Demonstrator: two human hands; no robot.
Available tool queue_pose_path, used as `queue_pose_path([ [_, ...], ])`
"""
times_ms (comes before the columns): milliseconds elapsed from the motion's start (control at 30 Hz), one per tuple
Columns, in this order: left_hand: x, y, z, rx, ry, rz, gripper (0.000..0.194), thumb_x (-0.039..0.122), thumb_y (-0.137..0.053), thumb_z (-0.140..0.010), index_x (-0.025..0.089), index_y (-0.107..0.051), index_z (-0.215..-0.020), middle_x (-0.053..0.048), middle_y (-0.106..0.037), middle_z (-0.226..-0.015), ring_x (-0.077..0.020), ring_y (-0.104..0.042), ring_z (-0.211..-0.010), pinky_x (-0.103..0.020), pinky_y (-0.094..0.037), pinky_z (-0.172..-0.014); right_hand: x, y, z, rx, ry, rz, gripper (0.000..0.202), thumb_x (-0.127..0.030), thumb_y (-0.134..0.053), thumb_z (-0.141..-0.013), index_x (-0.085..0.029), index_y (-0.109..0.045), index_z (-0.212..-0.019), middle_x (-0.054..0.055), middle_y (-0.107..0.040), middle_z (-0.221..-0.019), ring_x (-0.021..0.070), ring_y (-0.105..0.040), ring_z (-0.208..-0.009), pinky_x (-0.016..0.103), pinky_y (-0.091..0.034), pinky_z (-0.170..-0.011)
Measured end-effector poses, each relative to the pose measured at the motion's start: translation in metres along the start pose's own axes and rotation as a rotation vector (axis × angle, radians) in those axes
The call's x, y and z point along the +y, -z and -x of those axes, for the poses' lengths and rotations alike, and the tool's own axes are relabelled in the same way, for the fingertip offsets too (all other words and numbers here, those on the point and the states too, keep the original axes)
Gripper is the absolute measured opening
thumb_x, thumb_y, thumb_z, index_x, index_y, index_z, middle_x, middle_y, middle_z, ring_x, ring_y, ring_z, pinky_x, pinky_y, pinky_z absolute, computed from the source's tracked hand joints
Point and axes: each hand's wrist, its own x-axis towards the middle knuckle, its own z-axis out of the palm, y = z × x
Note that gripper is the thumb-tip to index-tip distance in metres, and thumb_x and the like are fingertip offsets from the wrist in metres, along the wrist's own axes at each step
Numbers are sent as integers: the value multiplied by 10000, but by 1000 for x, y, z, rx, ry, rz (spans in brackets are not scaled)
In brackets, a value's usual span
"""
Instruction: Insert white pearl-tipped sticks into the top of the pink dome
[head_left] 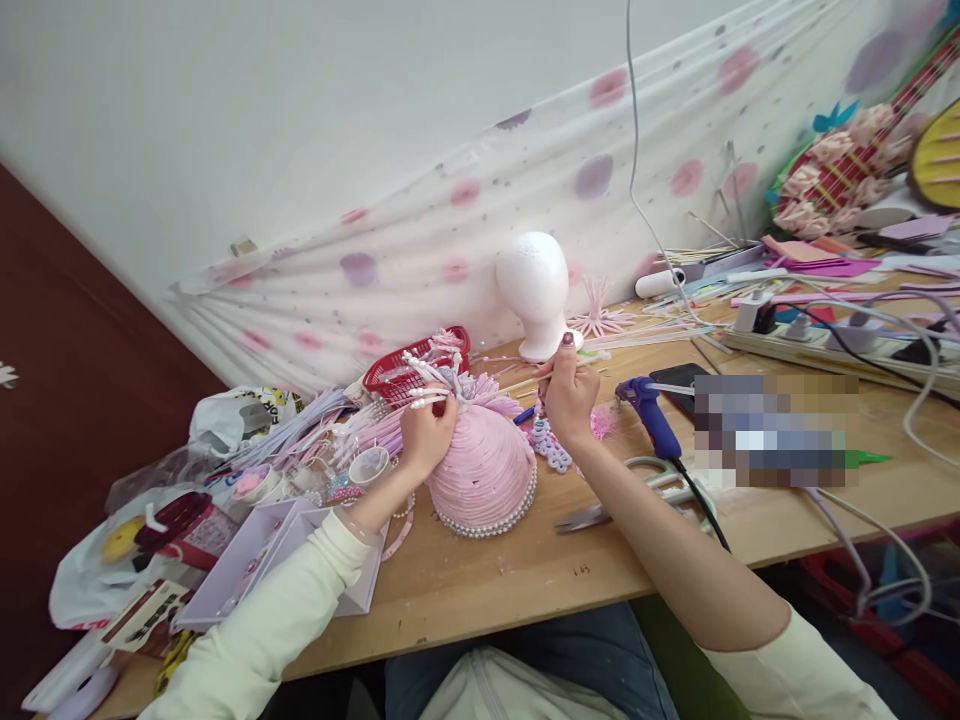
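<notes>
A pink, dome-shaped cap [481, 470] wound in rows of fuzzy strands sits on the table, with a pearl bead trim along its lower rim. Pale strands with white tips [429, 368] spread out from its top. My left hand [429, 432] is closed around the top of the cap, at the base of these strands. To the right of the cap, my right hand [571, 398] is raised with its fingers pressed together in a pinch. What it holds, if anything, is too small to make out. A white foam mannequin head [534, 285] stands just behind it.
A blue glue gun [651, 415] and scissors [589, 518] lie right of the cap. Behind it is a red basket [382, 372]. A white divided box [247, 570] and bundles of pipe cleaners [322, 435] crowd the left. A power strip [817, 355] with cables lies right.
</notes>
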Motion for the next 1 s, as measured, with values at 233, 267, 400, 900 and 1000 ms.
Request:
queue_pose_path([
  [233,0,2,-1,-22,-24,0,161,230,-492,-830,179,-645,-830,-50,-721,-785,-179,-659,-724,-269,-460,-714,4,-1,3,-96,44,43,636,-640,-378,-896,-190,-535,-474,-36,-417,-344,99,-420,-349,241,-336,-425],
  [267,1,2,-1,-28,-23,-1,166,232,-494,-829,178,-651,-819,-53,-725,-788,-179,-663,-726,-270,-461,-715,5,-1,4,-124,62,60,636,-638,-374,-898,-190,-535,-475,-36,-417,-348,96,-416,-350,240,-331,-424],
  [400,3,8,-6,-94,0,11,186,262,-514,-825,177,-673,-778,-58,-736,-760,-190,-679,-718,-274,-461,-691,9,0,2,-164,111,97,633,-630,-381,-899,-193,-518,-462,-35,-415,-366,91,-409,-359,236,-306,-410],
  [900,7,35,-26,-176,163,271,189,361,-661,-713,182,-662,-773,-28,-718,-722,-171,-656,-609,-237,-463,-547,-10,5,1,41,40,-79,531,-481,-443,-882,-182,-521,-450,-56,-373,-319,69,-334,-296,207,-254,-340],
  [1000,10,45,-31,-231,197,379,196,334,-678,-686,178,-653,-803,0,-690,-662,-138,-600,-484,-226,-441,-484,-10,6,-2,45,9,-115,483,-435,-455,-867,-188,-503,-454,-65,-369,-333,69,-333,-306,203,-263,-339],
])
